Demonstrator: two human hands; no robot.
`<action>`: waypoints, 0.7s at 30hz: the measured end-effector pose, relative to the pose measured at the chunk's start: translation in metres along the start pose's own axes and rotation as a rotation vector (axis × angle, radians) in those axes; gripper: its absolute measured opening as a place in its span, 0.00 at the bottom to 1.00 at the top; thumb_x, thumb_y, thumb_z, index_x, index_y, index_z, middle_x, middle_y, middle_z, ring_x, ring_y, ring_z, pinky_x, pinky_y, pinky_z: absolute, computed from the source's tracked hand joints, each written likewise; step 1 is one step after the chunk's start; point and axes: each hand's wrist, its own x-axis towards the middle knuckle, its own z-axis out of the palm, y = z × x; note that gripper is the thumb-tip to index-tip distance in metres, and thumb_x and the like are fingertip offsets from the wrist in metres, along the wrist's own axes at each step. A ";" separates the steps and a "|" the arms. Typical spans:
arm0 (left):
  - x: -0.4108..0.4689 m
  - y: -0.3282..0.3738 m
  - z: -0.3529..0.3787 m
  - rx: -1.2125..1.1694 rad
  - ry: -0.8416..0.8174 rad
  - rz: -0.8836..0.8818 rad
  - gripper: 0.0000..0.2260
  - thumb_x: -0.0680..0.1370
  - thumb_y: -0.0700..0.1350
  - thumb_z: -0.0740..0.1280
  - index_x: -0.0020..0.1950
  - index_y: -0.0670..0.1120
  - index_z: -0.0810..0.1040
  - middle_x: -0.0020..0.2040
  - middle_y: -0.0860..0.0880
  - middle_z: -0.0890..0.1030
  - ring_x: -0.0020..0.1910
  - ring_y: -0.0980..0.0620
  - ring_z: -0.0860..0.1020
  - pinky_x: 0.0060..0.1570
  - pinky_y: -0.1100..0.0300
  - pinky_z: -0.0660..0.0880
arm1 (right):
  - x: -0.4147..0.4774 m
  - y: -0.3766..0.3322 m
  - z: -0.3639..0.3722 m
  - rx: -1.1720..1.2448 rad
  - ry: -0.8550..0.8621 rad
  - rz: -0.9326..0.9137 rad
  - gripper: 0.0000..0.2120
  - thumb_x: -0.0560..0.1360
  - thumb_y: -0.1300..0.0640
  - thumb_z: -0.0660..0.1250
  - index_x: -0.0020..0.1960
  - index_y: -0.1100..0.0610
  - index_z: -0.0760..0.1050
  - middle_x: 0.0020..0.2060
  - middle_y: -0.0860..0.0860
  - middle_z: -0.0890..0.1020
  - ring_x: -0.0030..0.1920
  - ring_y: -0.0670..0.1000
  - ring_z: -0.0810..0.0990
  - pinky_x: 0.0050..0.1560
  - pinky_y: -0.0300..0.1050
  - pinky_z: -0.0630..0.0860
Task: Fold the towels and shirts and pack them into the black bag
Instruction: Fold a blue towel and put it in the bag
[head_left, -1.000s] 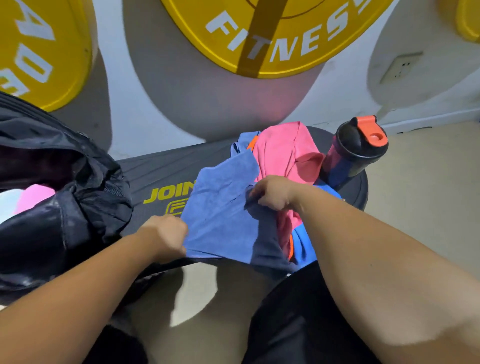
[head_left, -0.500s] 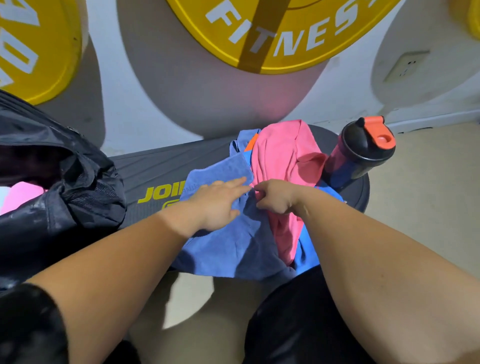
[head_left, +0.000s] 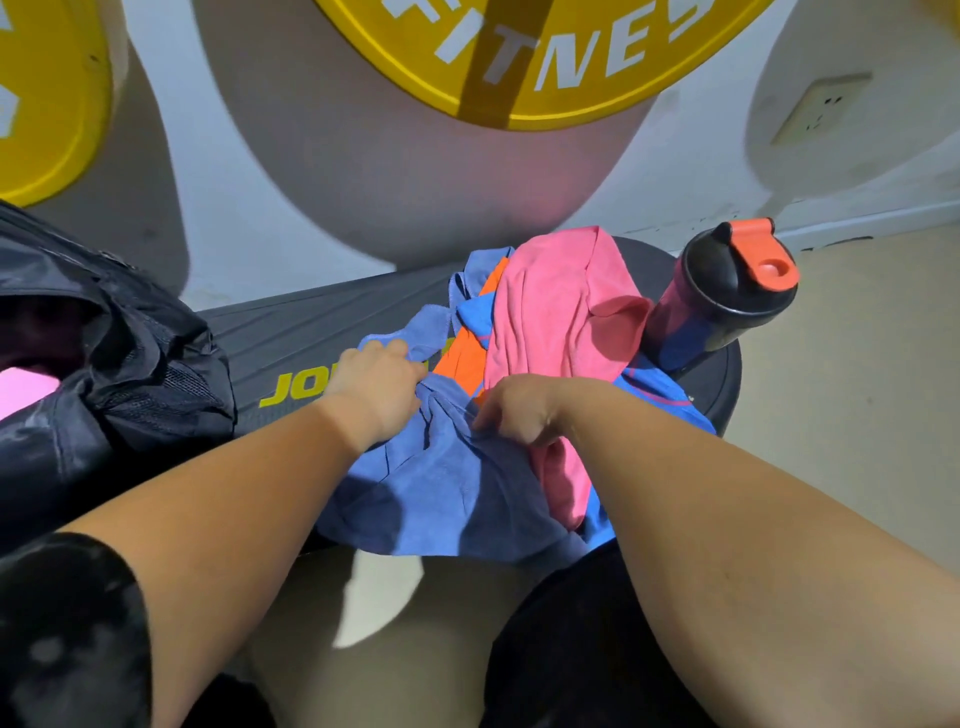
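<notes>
- The blue towel (head_left: 441, 488) lies crumpled at the near edge of the black worktop (head_left: 311, 332). Its lower part hangs over the edge toward the person's lap.
- The left hand (head_left: 376, 387) digs its curled fingers into the towel's upper left part; its grip is closed on a bunch of the cloth.
- The right hand (head_left: 519, 410) is knuckles-up just beside it. Its fingertips pinch a fold of the same towel, so this grip is narrow and holds fabric.
- A pink cloth (head_left: 550, 312) is draped over the pile just behind the right hand. It touches the wrist, and a strip of it runs down under the right forearm.
- An orange and blue shirt (head_left: 465, 358) lies beneath the pink cloth. Its orange panel shows in the gap behind the two hands, pressed against the towel, and its blue part spreads out to the right of the forearm.
- A shaker bottle (head_left: 722, 301) with a black lid and orange cap stands upright at the right end of the worktop, just beside the pile of clothes.
- The black bag (head_left: 130, 374) sits at the left end with its mouth open and something pink (head_left: 26, 389) inside. A bare strip of worktop with yellow lettering lies between the bag and the towel, and the left forearm crosses in front of the bag's lower side.
- Yellow weight plates (head_left: 545, 52) hang close to the white wall behind, with a wall socket (head_left: 821, 106) to the right.
- The beige floor (head_left: 857, 389) spreads past the worktop's right end.
</notes>
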 end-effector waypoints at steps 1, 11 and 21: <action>-0.002 -0.001 0.002 0.042 0.021 -0.025 0.17 0.78 0.59 0.63 0.66 0.57 0.74 0.60 0.49 0.72 0.60 0.44 0.71 0.53 0.50 0.69 | 0.003 -0.003 0.001 -0.037 -0.031 -0.011 0.22 0.72 0.64 0.64 0.64 0.52 0.80 0.64 0.48 0.78 0.63 0.54 0.76 0.60 0.39 0.71; 0.003 0.007 0.015 -0.212 0.140 0.319 0.15 0.77 0.45 0.63 0.63 0.55 0.78 0.64 0.55 0.77 0.71 0.50 0.68 0.68 0.46 0.61 | -0.001 -0.010 0.004 0.116 0.060 -0.042 0.14 0.71 0.66 0.63 0.43 0.49 0.79 0.48 0.46 0.80 0.51 0.53 0.76 0.58 0.53 0.76; -0.044 -0.005 -0.035 -1.044 0.099 0.082 0.12 0.81 0.47 0.65 0.39 0.45 0.78 0.34 0.46 0.75 0.34 0.52 0.70 0.39 0.55 0.70 | -0.040 -0.022 -0.002 0.888 0.537 -0.088 0.09 0.76 0.70 0.67 0.52 0.64 0.84 0.42 0.59 0.84 0.42 0.53 0.80 0.54 0.50 0.81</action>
